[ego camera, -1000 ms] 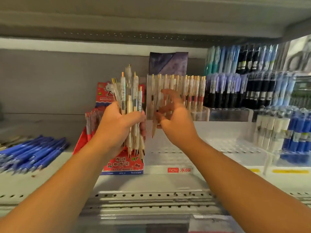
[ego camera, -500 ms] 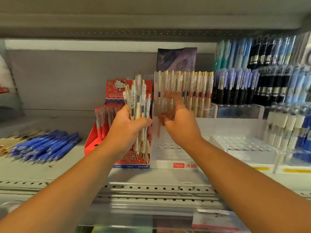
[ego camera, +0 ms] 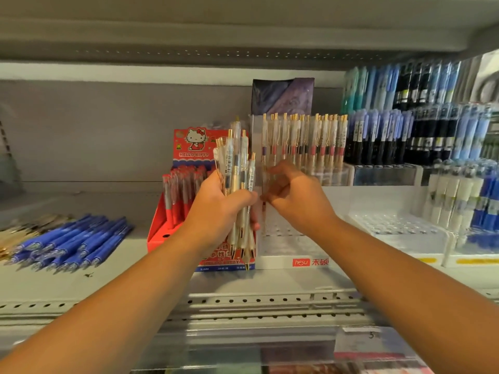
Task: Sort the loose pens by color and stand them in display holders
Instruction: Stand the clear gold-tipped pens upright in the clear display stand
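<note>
Shelf (ego camera: 81,287): loose blue pens (ego camera: 70,242), display holders (ego camera: 280,261)

Both arms reach forward; left hand (ego camera: 218,209) grips a pen bundle (ego camera: 237,168), right hand (ego camera: 297,195) pinches one pen (ego camera: 263,206).

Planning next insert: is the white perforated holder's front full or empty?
Empty: the white perforated holder shows bare front holes; gold-capped pens stand behind.

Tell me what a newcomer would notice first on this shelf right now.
At centre, the left hand grips a fat upright bundle of cream-and-gold pens in front of the red Hello Kitty box. Just right of it, the right hand pinches a single pen at the clear holder, where matching pens stand in the back row. Far left, loose blue pens lie flat on the shelf.
</note>
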A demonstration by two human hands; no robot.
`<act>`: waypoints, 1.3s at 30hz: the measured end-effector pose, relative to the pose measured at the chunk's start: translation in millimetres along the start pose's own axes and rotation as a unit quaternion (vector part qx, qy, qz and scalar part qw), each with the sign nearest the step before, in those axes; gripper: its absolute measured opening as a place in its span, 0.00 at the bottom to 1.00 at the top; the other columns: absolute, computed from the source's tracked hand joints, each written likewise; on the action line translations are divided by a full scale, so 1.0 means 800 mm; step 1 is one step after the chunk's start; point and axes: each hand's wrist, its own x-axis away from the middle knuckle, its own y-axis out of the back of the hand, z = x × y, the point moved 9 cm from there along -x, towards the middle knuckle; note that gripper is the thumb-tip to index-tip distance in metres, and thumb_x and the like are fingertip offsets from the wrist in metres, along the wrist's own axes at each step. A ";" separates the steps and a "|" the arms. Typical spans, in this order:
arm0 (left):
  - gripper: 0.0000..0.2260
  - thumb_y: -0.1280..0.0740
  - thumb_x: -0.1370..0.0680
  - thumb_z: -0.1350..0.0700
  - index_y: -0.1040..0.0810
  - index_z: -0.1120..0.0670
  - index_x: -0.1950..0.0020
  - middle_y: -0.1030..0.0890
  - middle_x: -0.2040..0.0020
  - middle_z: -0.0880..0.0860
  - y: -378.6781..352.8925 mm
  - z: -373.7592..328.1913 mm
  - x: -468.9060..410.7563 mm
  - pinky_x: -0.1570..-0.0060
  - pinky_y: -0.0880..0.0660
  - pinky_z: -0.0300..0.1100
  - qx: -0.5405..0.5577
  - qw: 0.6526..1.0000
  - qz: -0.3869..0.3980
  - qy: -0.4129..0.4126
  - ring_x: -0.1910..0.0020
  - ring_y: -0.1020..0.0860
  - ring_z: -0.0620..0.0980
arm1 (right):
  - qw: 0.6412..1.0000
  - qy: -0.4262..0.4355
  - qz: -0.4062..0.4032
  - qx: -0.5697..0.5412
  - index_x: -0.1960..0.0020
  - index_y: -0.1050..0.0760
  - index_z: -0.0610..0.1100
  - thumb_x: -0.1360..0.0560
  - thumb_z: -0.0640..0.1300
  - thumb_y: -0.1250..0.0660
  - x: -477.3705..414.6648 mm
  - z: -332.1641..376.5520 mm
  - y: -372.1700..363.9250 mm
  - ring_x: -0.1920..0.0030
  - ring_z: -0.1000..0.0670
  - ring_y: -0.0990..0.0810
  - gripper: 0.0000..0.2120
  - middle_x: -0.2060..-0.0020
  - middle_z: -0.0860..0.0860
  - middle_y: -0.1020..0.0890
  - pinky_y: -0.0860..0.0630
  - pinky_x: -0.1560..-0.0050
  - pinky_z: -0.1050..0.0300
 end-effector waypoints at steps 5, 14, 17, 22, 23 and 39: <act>0.11 0.34 0.28 0.60 0.26 0.54 0.46 0.20 0.69 0.59 -0.001 0.005 -0.003 0.68 0.23 0.44 -0.004 1.000 0.008 0.006 0.71 0.21 0.57 | 1.000 0.010 -0.003 -0.010 0.45 0.22 0.53 0.28 0.45 0.27 0.000 0.000 0.005 0.59 0.59 0.22 0.12 0.61 0.58 0.20 0.20 0.54 0.52; 0.13 0.33 0.27 0.60 0.25 0.51 0.43 0.20 0.69 0.56 -0.002 0.008 -0.002 0.71 0.23 0.46 0.028 0.999 0.020 0.017 0.73 0.22 0.56 | 0.969 0.004 -0.039 -0.242 0.48 0.20 0.51 0.23 0.45 0.31 0.007 0.045 0.028 0.59 0.58 0.20 0.04 0.58 0.55 0.17 0.26 0.65 0.68; 0.15 0.33 0.26 0.61 0.25 0.50 0.41 0.19 0.68 0.53 -0.006 0.007 -0.003 0.72 0.24 0.45 0.032 0.999 0.031 0.011 0.74 0.22 0.55 | 0.941 -0.025 0.025 -0.336 0.49 0.20 0.49 0.25 0.46 0.28 0.009 0.054 0.013 0.60 0.55 0.18 0.05 0.58 0.50 0.16 0.25 0.68 0.63; 0.15 0.33 0.26 0.60 0.25 0.50 0.40 0.19 0.66 0.56 -0.011 0.009 0.000 0.72 0.24 0.45 0.062 0.997 0.046 0.032 0.73 0.23 0.55 | 0.890 -0.086 0.069 -0.442 0.51 0.22 0.43 0.26 0.40 0.28 0.011 0.044 0.005 0.59 0.52 0.19 0.06 0.59 0.48 0.17 0.23 0.67 0.59; 0.15 0.33 0.26 0.59 0.25 0.51 0.40 0.19 0.66 0.56 -0.011 0.010 0.000 0.72 0.24 0.45 0.071 0.996 0.045 0.041 0.73 0.23 0.54 | 0.878 -0.090 0.074 -0.464 0.51 0.22 0.42 0.27 0.39 0.28 0.012 0.043 0.005 0.59 0.51 0.18 0.06 0.59 0.47 0.16 0.22 0.66 0.59; 0.06 0.36 0.21 0.63 0.26 0.52 0.47 0.24 0.70 0.57 -0.001 0.009 0.000 0.74 0.26 0.44 0.064 0.997 0.003 0.039 0.73 0.25 0.55 | 0.933 -0.081 -0.205 -0.283 0.52 0.25 0.53 0.28 0.43 0.25 0.009 -0.007 0.085 0.54 0.46 0.16 0.11 0.56 0.50 0.19 0.16 0.60 0.47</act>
